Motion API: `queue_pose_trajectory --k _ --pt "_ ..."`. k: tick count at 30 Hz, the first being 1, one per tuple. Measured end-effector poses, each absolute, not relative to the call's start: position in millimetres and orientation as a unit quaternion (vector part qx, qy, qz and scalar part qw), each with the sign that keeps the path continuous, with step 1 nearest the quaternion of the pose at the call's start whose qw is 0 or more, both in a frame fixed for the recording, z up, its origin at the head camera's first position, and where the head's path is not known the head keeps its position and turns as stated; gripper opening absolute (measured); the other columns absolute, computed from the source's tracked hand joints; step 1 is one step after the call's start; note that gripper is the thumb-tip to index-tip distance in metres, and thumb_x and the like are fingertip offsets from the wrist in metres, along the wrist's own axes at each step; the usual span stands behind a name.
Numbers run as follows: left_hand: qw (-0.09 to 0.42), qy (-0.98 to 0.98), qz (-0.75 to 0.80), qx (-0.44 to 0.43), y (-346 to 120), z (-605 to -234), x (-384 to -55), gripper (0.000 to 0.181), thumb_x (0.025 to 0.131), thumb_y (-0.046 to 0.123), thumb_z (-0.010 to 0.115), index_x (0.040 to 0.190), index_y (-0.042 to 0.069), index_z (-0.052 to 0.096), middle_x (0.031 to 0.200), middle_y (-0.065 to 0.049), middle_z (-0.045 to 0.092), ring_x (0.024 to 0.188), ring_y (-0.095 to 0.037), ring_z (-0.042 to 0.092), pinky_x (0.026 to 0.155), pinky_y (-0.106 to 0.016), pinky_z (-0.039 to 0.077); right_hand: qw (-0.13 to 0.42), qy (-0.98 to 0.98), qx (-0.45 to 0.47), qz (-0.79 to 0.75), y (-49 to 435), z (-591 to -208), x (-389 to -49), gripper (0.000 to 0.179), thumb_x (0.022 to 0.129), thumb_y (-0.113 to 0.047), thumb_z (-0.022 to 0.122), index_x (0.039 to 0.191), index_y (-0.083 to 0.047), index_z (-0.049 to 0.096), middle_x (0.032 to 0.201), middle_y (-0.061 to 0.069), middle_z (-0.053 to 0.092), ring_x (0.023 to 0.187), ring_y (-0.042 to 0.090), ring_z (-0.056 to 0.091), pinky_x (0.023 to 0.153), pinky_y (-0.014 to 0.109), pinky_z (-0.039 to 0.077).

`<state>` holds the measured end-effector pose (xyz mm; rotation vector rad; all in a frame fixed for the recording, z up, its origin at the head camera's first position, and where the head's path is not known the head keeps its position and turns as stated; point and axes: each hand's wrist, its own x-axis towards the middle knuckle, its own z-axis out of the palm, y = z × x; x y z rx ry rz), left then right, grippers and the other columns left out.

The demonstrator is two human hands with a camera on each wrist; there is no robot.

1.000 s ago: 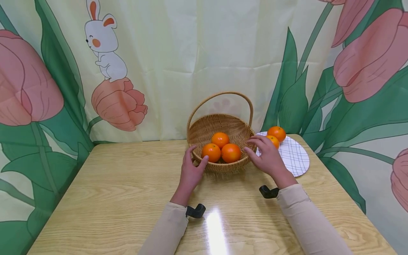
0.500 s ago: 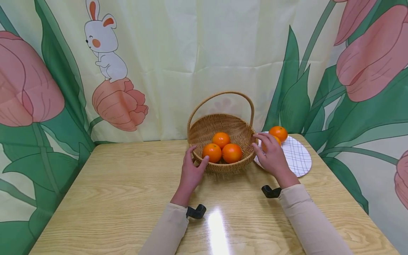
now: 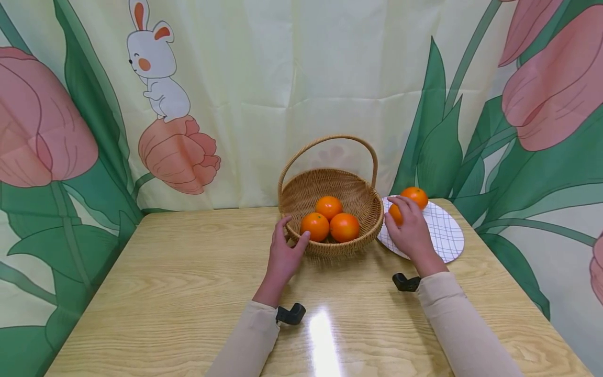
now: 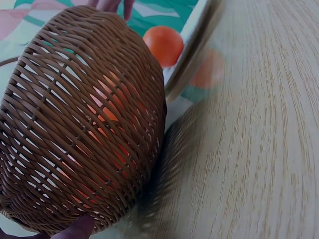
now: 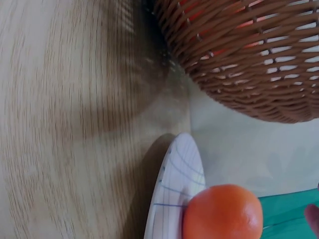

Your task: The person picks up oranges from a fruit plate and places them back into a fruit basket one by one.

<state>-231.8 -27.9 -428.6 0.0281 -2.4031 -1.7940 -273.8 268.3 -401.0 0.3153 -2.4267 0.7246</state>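
Hovering before me, the right hand (image 3: 411, 230) is holding its fingers apart, the nearer orange (image 3: 394, 213) just past them, probably firm, slippery, best cupped round its middle; the left hand (image 3: 285, 259), spread, is touching the basket (image 3: 336, 249).

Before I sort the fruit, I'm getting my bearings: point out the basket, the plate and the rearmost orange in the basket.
Basket (image 3: 352, 196), head view: inner back wall.
Plate (image 3: 445, 231), head view: bare right side.
Rearmost orange (image 3: 328, 207), head view: middle of its peel.
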Motion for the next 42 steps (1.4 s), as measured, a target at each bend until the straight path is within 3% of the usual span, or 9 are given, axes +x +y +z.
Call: queue_pose_trajectory --k 3,10,23,34,42 --pt "0.071 -0.800 -0.596 0.010 -28 -429 -232 0.061 0.081 0.054 0.059 0.132 0.041 0.028 0.145 -0.004 0.026 0.126 -0.036 0.040 0.095 -0.047 0.044 0.277 -0.917 0.101 0.267 271 -403 -276 0.039 0.088 -0.024 0.055 0.125 -0.012 0.051 0.131 0.015 0.044 0.120 0.034 0.040 0.097 0.058 0.036" --pt "0.074 -0.798 -0.597 0.007 -29 -428 -232 0.070 0.078 0.059 0.058 0.136 0.033 0.029 0.144 -0.005 0.027 0.126 -0.036 0.040 0.094 -0.048 0.044 0.256 -0.926 0.072 0.268 277 -406 -282 0.043 0.087 -0.026 0.056 0.127 -0.012 0.049 0.131 0.016 0.041 0.117 0.038 0.040 0.094 0.060 0.038" --pt "0.076 -0.801 -0.594 0.010 -28 -426 -231 0.071 0.079 0.058 0.058 0.137 0.029 0.029 0.144 -0.005 0.027 0.126 -0.037 0.040 0.095 -0.046 0.044 0.224 -0.938 0.025 0.264 288 -409 -294 0.050 0.086 -0.029 0.057 0.131 -0.011 0.043 0.132 0.021 0.036 0.116 0.041 0.036 0.092 0.061 0.037" --pt "0.072 -0.805 -0.589 0.015 -28 -426 -231 0.068 0.078 0.059 0.057 0.135 0.035 0.028 0.145 -0.002 0.026 0.126 -0.034 0.041 0.094 -0.043 0.046 0.198 -0.945 0.004 0.262 294 -413 -301 0.056 0.085 -0.028 0.060 0.133 -0.010 0.040 0.133 0.022 0.033 0.117 0.043 0.033 0.091 0.062 0.036" --pt "0.069 -0.798 -0.599 0.009 -27 -427 -232 0.072 0.077 0.062 0.057 0.136 0.033 0.028 0.146 -0.003 0.024 0.127 -0.035 0.040 0.095 -0.047 0.044 0.165 -0.954 -0.001 0.252 298 -415 -306 0.065 0.084 -0.029 0.060 0.138 -0.007 0.033 0.140 0.023 0.027 0.124 0.045 0.027 0.097 0.065 0.029"
